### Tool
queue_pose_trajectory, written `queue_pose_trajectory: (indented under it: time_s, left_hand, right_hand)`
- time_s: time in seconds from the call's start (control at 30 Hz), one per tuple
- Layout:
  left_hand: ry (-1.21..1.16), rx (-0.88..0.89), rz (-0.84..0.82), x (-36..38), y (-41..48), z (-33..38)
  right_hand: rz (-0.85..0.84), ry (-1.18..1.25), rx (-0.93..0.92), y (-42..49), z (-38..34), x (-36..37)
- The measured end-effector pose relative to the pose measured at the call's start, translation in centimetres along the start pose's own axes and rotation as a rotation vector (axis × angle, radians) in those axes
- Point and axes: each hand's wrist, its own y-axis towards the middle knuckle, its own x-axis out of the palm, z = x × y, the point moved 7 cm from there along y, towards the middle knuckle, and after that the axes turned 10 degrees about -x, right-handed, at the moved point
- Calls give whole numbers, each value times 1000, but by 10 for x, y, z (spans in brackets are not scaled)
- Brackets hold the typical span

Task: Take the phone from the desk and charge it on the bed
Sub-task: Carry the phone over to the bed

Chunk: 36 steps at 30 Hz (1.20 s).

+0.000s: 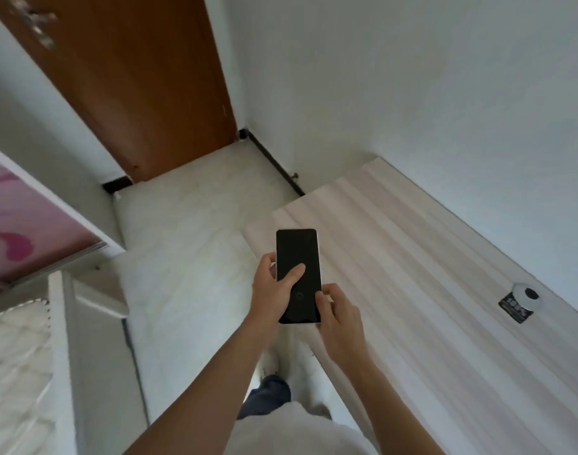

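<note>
A phone [297, 251] with a dark screen and white edges is held upright in front of me, above the near-left corner of the pale wood desk [428, 274]. My left hand [271, 290] grips its left side, thumb lying across the screen. My right hand [340, 320] holds the lower right corner with its fingertips. The bed [15, 372], with a light patterned cover, shows at the lower left edge.
A small round white device on a black label [520, 302] sits at the desk's far right by the wall. A brown door [143, 87] stands ahead. A white cabinet with a pink panel [28, 221] is on the left. Pale floor [189, 257] lies between.
</note>
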Motion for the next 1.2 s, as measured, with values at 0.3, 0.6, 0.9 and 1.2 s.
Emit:
queue_pose_trajectory:
  time_s: [0.3, 0.6, 0.9, 1.2]
  left_hand:
    - [-239, -12, 321, -145, -24, -24]
    - [-390, -43, 484, -269, 12, -39]
    - [-423, -18, 568, -414, 92, 6]
    - [-427, -35, 578, -483, 165, 40]
  right_hand:
    - [-360, -63, -171, 4, -43, 122]
    - [-556, -101, -223, 37, -76, 255]
    - [-653, -106, -257, 116, -144, 402]
    - [-672, -112, -264, 184, -175, 477]
